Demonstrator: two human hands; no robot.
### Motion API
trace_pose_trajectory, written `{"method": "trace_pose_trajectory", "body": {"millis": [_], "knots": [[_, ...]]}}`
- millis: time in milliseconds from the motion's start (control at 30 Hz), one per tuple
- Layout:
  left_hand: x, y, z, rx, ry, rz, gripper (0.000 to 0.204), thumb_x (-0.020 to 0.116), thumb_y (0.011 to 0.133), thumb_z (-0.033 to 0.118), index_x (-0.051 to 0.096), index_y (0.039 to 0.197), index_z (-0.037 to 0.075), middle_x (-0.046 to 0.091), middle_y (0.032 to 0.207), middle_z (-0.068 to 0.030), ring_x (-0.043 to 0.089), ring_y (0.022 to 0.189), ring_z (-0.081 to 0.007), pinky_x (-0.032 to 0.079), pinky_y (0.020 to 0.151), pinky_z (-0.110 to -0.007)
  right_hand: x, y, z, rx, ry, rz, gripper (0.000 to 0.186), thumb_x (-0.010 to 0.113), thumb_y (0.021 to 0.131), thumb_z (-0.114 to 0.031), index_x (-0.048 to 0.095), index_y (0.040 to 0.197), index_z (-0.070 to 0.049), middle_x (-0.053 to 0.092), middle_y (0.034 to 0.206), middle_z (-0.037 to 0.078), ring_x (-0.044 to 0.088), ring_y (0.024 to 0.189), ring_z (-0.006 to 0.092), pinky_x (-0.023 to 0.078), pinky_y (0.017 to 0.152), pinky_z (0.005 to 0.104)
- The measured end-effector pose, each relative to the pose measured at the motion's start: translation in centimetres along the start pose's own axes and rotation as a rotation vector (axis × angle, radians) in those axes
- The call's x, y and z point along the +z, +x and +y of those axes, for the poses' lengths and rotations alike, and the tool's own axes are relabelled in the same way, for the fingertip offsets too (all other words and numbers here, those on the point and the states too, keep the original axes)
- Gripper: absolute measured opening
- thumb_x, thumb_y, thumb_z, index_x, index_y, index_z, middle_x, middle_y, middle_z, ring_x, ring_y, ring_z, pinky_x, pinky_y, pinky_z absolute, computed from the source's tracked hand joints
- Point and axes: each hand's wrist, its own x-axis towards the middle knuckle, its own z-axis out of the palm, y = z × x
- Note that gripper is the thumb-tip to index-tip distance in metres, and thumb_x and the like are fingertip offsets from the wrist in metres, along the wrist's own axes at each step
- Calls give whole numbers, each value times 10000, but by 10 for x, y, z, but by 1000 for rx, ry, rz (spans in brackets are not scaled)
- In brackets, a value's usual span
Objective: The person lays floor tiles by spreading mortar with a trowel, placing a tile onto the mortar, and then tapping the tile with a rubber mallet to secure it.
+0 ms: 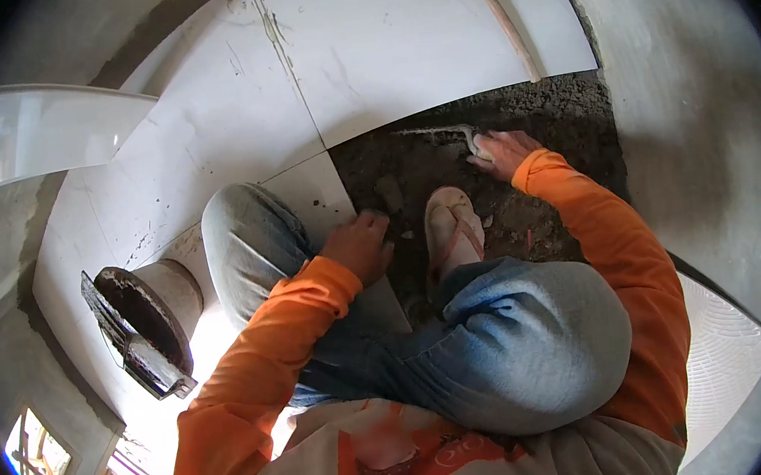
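Observation:
My right hand [502, 152] is closed around the handle of a trowel [470, 137]. The trowel's thin blade lies along the dark mortar bed [383, 168], close under the edge of the white floor tiles [398, 43]. My left hand [360, 247] is beside my bent knee, over the corner of a tile, with its fingers curled in and nothing showing in them. Between the two hands, my sandalled foot [453, 230] stands on the dirt and mortar.
A mallet [502, 20] with a wooden handle lies on the tiles at the far right. A mortar-stained bucket [171, 299] stands at my left with a dark, flat tool [134, 339] across its mouth. One loose tile [50, 132] is at the far left, another [721, 351] at my right by the wall.

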Motion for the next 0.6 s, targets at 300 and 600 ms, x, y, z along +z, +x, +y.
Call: {"method": "trace_pose_trajectory", "body": {"millis": [300,600], "knots": [[42,64,12,-335,210,447,794,573,808,355,193,1398,-16,159,1459,-232,156,1354,-404,183,1097,-467,-63,14,-24,-37,64,-112,378,502,879,-429,561,945,-62,617,912,146,622,815,352,517,720,441],[72,27,38,-137,-84,-62,809,576,773,334,198,1393,-23,221,1433,-240,184,1345,-389,170,1081,-515,-45,9,-49,-148,92,-135,343,527,867,-403,559,958,-74,613,943,176,635,806,347,527,718,440]]}}
